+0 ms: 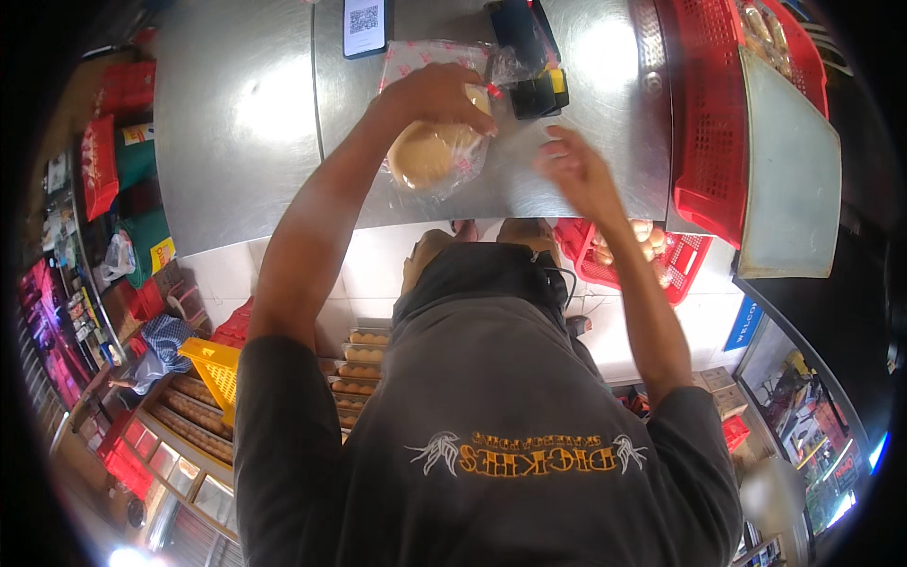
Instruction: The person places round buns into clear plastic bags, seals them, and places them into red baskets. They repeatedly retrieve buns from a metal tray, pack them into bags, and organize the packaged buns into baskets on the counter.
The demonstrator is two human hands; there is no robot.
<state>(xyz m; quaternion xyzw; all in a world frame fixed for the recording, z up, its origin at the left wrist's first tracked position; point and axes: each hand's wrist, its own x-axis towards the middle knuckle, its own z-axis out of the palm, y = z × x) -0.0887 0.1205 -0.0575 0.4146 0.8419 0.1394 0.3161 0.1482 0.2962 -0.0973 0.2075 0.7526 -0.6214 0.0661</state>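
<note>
Bagged bread buns [422, 159] are noted on the metal table [236, 180], partly covered by the left hand [439, 97], fingers curled; grip cannot be confirmed. The blurred right hand's [574, 168] state cannot be determined. Contents are judged light, soft, crushable; best held by loose film [408, 59].

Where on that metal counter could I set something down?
Left of the phone, the steel counter is bare, as is a patch between the right hand and red crate. The middle is crowded: left hand, bagged bread, black objects.
</note>
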